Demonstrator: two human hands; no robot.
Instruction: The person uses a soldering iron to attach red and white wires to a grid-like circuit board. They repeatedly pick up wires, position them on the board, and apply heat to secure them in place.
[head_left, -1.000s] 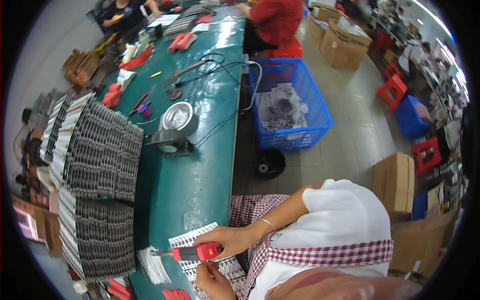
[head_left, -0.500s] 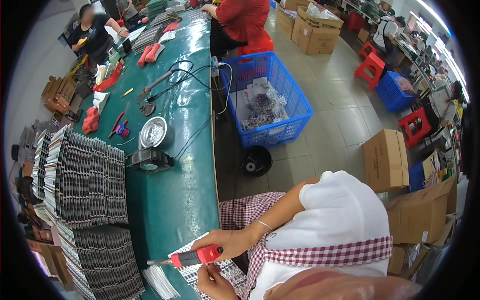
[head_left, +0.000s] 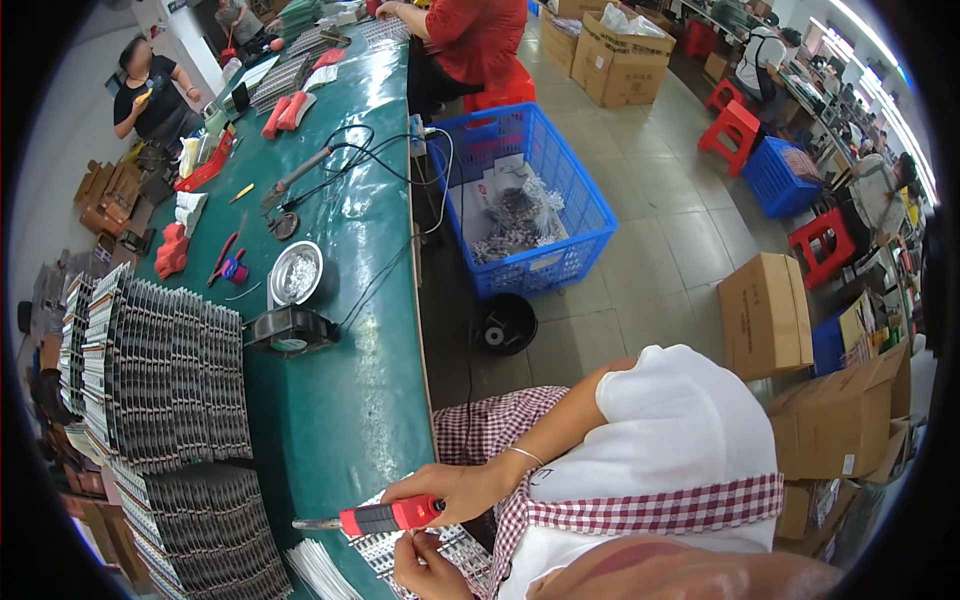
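Observation:
My right hand [head_left: 462, 492] is closed around a red and black soldering gun [head_left: 392, 516], whose metal tip points left over the table. Just below it, my left hand [head_left: 432, 568] has thumb and fingers pinched together at the gun's underside; whatever they hold is too small to make out. Under both hands lies a panel of white circuit boards [head_left: 378, 550] with dark patterned rows, partly covered by them. A bundle of thin white wires [head_left: 322, 572] rests beside the panel, below the gun's tip.
Tall stacks of board panels [head_left: 170, 370] fill the left table side. Farther along the green table [head_left: 375, 400] are a small black fan [head_left: 292, 330], a metal bowl [head_left: 297, 274] and a corded soldering iron [head_left: 300, 178]. A blue crate [head_left: 590, 235] stands beside the table. Co-workers are farther off.
The view has shifted slightly, so the surroundings sit a little farther left. Both hands and the soldering gun keep nearly the same pose. A person at the far left stands more upright.

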